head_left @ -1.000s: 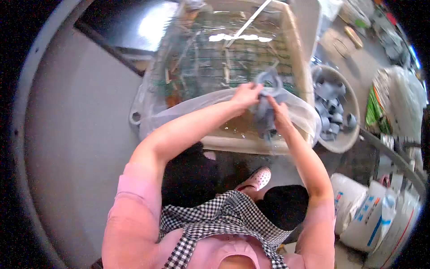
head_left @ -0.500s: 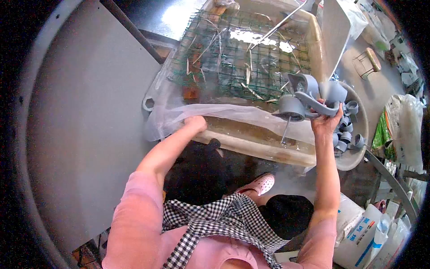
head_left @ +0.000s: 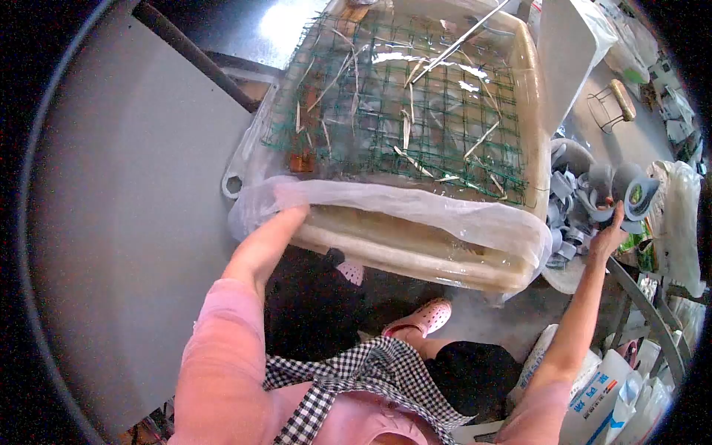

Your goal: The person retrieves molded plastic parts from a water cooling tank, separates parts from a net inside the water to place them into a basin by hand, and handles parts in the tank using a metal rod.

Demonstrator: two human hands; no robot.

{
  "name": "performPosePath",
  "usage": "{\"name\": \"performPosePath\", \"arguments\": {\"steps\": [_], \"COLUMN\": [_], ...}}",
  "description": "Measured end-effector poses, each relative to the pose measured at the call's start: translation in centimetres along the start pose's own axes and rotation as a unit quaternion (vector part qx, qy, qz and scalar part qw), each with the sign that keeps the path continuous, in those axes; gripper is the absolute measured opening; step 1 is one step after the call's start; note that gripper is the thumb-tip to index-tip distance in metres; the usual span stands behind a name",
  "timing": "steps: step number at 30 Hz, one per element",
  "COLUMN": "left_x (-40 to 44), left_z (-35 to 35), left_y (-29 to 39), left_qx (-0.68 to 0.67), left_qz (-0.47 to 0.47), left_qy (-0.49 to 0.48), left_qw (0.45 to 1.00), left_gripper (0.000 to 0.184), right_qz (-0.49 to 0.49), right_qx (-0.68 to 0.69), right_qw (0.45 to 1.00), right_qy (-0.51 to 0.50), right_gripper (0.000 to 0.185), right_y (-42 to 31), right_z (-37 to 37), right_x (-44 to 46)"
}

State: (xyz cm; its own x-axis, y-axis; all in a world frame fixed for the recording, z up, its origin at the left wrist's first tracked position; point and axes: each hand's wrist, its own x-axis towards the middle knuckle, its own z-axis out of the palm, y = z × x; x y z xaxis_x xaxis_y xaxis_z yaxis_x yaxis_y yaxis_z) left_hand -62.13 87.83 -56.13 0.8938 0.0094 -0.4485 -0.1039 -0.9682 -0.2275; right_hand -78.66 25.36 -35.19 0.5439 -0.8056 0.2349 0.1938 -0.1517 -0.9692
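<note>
Change: grey curved piece was carried farther right, away from tub, to basin side; its handling over tub was judged finished | right hand: piece was gripped | left hand: was veiled by white mesh, grip could not be told

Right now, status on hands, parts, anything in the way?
Left hand at the sheer netting. Right hand gripping gray parts near the basin. Netting partly veils left hand.
</note>
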Motion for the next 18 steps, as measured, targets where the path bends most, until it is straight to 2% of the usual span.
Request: {"name": "performPosePath", "arguments": {"steps": [2, 3, 4, 5, 6, 7, 8, 9, 10, 11, 12, 13, 14, 15, 16, 17, 18], "left_x": [1.2, 1.3, 1.3, 1.5, 1.8, 2.8, 3.8, 4.6, 4.5, 4.0, 3.6, 4.1, 5.0, 5.6, 6.0, 6.5, 7.0], "left_z": [1.8, 2.2, 2.7, 2.8, 2.7, 3.2, 3.8, 4.3, 3.7, 2.3, 1.5, 1.5, 1.2, 1.0, 1.4, 2.0, 2.3], "left_y": [-0.1, -0.4, -0.7, -1.0, -1.3, -2.0, -2.8, -3.1, -2.9, -2.8, -2.7, -2.6, -2.4, -2.0, -2.0, -2.4, -2.4], "left_qx": [0.15, 0.188, 0.226, -0.035, -0.294, -0.295, -0.136, 0.027, 0.026, 0.057, 0.089, 0.092, 0.121, 0.148, 0.147, 0.137, 0.128], "left_qz": [-0.031, -0.038, -0.046, -0.038, -0.029, -0.029, -0.013, 0.004, 0.007, 0.013, 0.021, 0.028, 0.03, 0.031, 0.036, 0.045, 0.053], "left_qy": [0.048, 0.056, 0.063, 0.159, 0.247, 0.248, 0.255, 0.255, 0.256, 0.22, 0.183, 0.183, 0.132, 0.082, 0.084, 0.085, 0.085], "left_qw": [0.987, 0.98, 0.971, 0.986, 0.923, 0.922, 0.957, 0.966, 0.966, 0.974, 0.979, 0.978, 0.983, 0.985, 0.985, 0.986, 0.987], "left_gripper": [0.057, 0.056, 0.056, 0.056, 0.057, 0.057, 0.056, 0.056, 0.056, 0.056, 0.056, 0.056, 0.053, 0.051, 0.051, 0.049, 0.047], "right_qz": [-0.106, -0.103, -0.148, -0.144, -0.129, -0.219, -0.318, -0.278, -0.218, -0.106, 0.012, 0.084, 0.136, 0.071, -0.004, 0.043, 0.018], "right_qx": [-0.237, -0.238, -0.378, -0.54, -0.682, -0.726, -0.688, -0.609, -0.47, -0.385, -0.285, -0.306, -0.315, -0.298, -0.265, -0.33, -0.374], "right_qw": [0.965, 0.965, 0.914, 0.829, 0.716, 0.651, 0.651, 0.723, 0.814, 0.828, 0.813, 0.741, 0.648, 0.584, 0.573, 0.515, 0.502], "right_qy": [-0.041, -0.042, -0.018, 0.028, 0.072, 0.024, -0.048, -0.169, -0.263, -0.394, -0.508, -0.592, -0.68, -0.751, -0.775, -0.79, -0.78], "right_gripper": [0.056, 0.056, 0.063, 0.071, 0.078, 0.083, 0.073, 0.056, 0.034, 0.027, 0.021, 0.024, 0.027, 0.035, 0.043, 0.047, 0.052], "right_y": [1.5, 3.0, 5.0, 5.9, 6.8, 6.6, 7.0, 5.8, 4.4, 3.6, 2.8, 1.9, 3.5, 5.1, 7.0, 6.9, 13.1], "right_z": [-2.2, -3.7, -5.0, -4.7, -4.3, -2.9, -0.9, 2.5, 6.7, 9.8, 12.5, 15.1, 16.6, 17.7, 18.6, 20.5, 20.8], "right_x": [3.2, 5.0, 6.7, 6.9, 7.1, 5.7, 4.3, 1.1, -3.3, -7.4, -11.5, -15.7, -18.8, -21.5, -23.9, -25.6, -28.2]}}
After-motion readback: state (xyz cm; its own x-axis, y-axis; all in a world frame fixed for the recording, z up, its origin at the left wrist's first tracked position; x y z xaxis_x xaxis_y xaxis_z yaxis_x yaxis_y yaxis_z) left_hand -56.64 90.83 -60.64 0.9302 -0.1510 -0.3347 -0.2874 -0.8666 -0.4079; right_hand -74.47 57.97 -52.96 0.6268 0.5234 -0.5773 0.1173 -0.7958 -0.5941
